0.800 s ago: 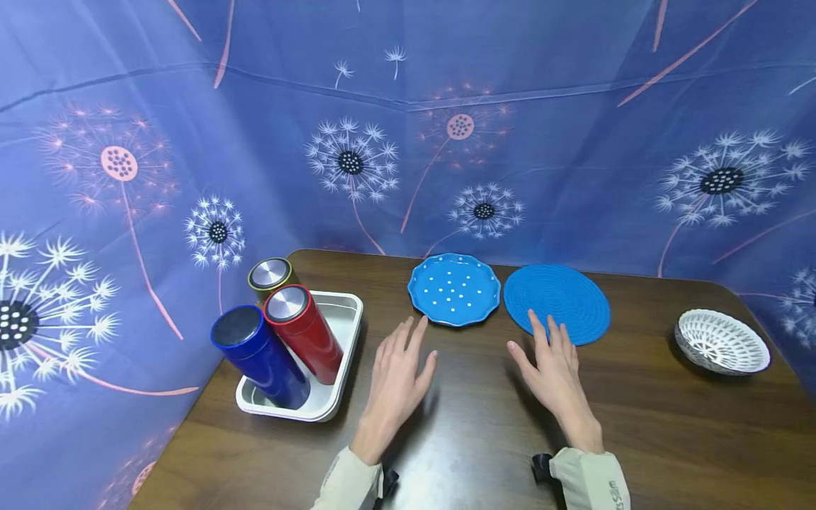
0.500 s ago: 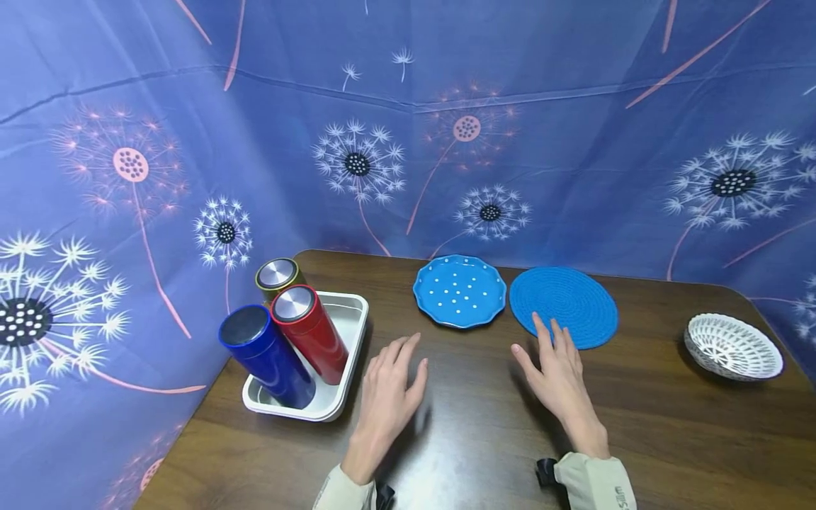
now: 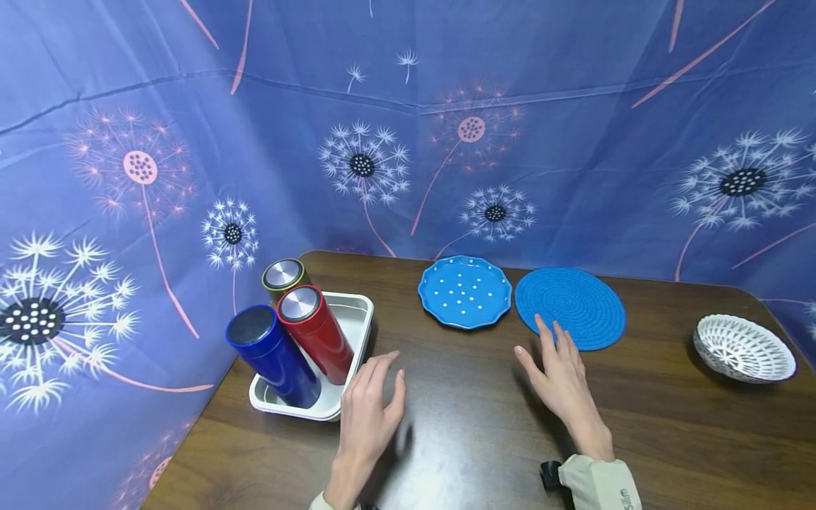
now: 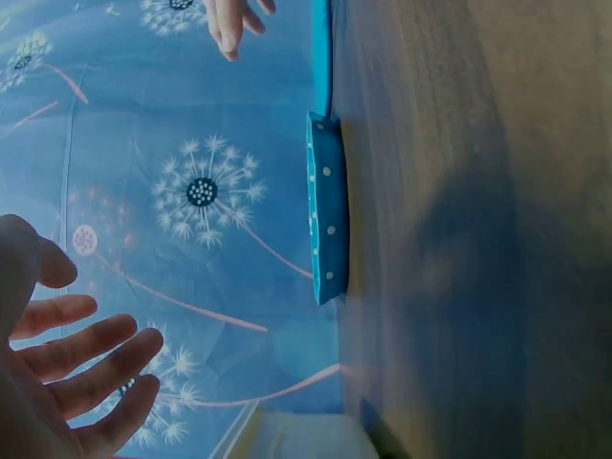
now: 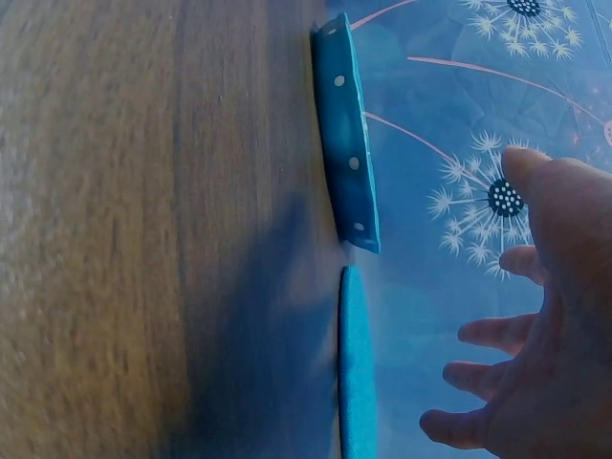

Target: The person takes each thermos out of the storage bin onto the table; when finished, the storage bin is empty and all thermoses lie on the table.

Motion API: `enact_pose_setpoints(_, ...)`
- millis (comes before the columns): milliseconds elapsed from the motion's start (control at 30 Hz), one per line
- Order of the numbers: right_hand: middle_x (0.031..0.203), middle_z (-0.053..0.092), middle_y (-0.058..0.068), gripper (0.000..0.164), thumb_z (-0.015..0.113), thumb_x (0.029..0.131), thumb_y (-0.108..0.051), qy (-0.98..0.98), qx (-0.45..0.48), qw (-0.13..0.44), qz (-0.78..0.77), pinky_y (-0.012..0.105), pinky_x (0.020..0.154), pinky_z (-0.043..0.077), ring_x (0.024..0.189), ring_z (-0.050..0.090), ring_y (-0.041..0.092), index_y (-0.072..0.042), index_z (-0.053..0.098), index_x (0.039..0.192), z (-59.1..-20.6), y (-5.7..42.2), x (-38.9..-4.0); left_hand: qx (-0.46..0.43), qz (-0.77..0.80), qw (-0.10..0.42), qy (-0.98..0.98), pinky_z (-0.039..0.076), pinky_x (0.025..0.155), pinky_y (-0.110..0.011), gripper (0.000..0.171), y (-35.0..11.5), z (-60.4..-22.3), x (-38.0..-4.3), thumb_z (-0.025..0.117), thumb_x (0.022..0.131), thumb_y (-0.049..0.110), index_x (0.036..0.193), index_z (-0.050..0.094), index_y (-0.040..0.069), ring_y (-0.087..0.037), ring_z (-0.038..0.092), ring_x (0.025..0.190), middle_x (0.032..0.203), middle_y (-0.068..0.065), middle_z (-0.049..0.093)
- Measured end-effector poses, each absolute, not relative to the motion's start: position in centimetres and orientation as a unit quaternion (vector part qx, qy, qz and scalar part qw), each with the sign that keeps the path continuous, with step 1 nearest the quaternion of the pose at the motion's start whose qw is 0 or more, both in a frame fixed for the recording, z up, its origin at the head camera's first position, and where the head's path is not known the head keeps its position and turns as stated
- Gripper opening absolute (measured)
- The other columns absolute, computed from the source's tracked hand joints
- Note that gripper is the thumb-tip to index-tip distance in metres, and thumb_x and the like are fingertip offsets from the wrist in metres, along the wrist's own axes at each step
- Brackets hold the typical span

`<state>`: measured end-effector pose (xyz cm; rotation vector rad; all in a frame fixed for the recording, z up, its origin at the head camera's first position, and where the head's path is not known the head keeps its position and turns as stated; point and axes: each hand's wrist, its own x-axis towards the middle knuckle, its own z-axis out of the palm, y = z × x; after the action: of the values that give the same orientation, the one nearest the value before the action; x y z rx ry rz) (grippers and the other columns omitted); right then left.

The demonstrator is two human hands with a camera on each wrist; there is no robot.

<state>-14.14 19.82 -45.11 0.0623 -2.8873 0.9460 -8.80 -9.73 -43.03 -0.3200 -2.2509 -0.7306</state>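
Note:
My left hand (image 3: 368, 414) hovers over the table beside the right edge of a white tray (image 3: 274, 405), fingers loosely bent and holding nothing. Inside the tray stand a blue thermos (image 3: 280, 361) and a red thermos (image 3: 321, 336); a third, olive-green thermos (image 3: 282, 275) shows behind them, its base hidden. My right hand (image 3: 564, 386) is held above the table just in front of a round blue woven placemat (image 3: 570, 304), its fingers spread and nothing in them. Left of the placemat lies a blue scalloped plate (image 3: 465, 292) with white dots, seen edge-on in both wrist views.
A white and grey patterned bowl (image 3: 742, 347) sits at the right end of the brown wooden table (image 3: 472, 425). A blue curtain (image 3: 382, 92) with dandelion prints hangs along the table's back and left sides.
My left hand has moved left and slightly down toward the tray, its fingers bending a little more. The right hand stays nearly in place. The whole view has shifted slightly.

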Motion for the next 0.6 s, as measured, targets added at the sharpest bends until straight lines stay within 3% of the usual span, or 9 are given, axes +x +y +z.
enact_pose_setpoints(400,0.154,0.013,0.037,0.077,0.044,0.100,-0.051,-0.950,0.017,0.041,0.309,0.075,0.102,0.015,0.139,0.012,0.058,-0.010,0.013,0.157,-45.0,19.8,-14.2,-0.076,-0.318,0.409,-0.852,0.047,0.058,-0.030,0.014,-12.1,-43.4,-7.1,0.065,0.084,0.004,0.097,0.069,0.006,-0.017,0.062,0.062,0.079,-0.002,0.067)
enact_pose_setpoints(600,0.153,0.014,0.037,0.077,0.044,0.099,-0.051,-0.949,0.017,0.046,0.313,0.076,0.100,0.016,0.138,0.013,0.059,-0.010,0.013,0.157,-45.1,19.6,-14.3,-0.044,-0.307,0.420,-0.853,0.048,0.057,-0.028,0.011,-13.6,-43.5,-6.0,0.065,0.083,0.002,0.093,0.070,0.004,-0.015,0.062,0.062,0.078,-0.003,0.068)
